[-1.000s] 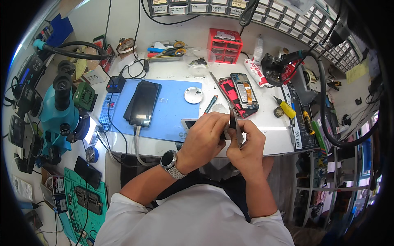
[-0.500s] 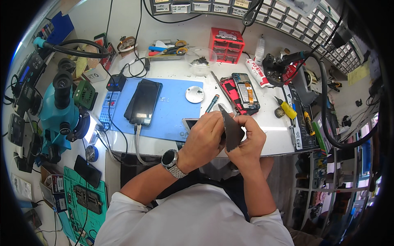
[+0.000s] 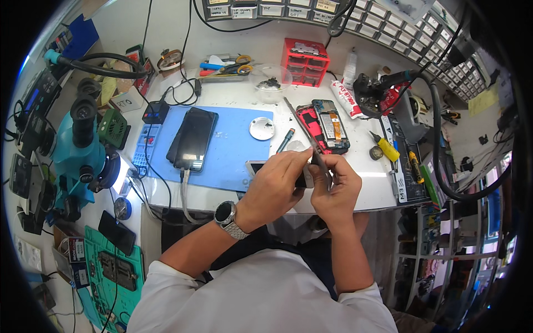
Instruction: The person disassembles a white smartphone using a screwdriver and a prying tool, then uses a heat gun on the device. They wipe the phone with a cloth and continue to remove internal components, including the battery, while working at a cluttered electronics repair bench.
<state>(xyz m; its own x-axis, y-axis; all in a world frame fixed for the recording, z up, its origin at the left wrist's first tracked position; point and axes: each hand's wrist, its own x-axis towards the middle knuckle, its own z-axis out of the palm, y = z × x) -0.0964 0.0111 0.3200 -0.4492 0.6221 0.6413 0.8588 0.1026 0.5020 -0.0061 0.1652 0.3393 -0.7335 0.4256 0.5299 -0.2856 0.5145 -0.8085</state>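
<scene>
My left hand (image 3: pixel 277 183), fingers curled, and my right hand (image 3: pixel 338 183) meet at the desk's front, gripping a thin dark panel (image 3: pixel 323 169) held nearly edge-on between them. Below my left fingers a silver device (image 3: pixel 256 166) shows in part; whether that hand also grips it I cannot tell. Just beyond my hands lie a pen-like tool (image 3: pixel 287 139) and an opened phone (image 3: pixel 333 125) with red inner parts. A blue mat (image 3: pixel 233 150) to the left carries a round silver lid (image 3: pixel 261 129) and dark phones (image 3: pixel 194 139) with cables plugged in.
A teal microscope (image 3: pixel 83 150) fills the left, above a green mat (image 3: pixel 95 244). At the back are a red drawer unit (image 3: pixel 305 61) and clear bowl (image 3: pixel 269 83). A jointed black arm (image 3: pixel 377 89), hanging hose (image 3: pixel 444 183) and yellow bottle (image 3: pixel 388 150) stand right.
The dark panel tilted to show its broad face half a second ago and is now turned back nearly edge-on. My right hand has shifted slightly to the right.
</scene>
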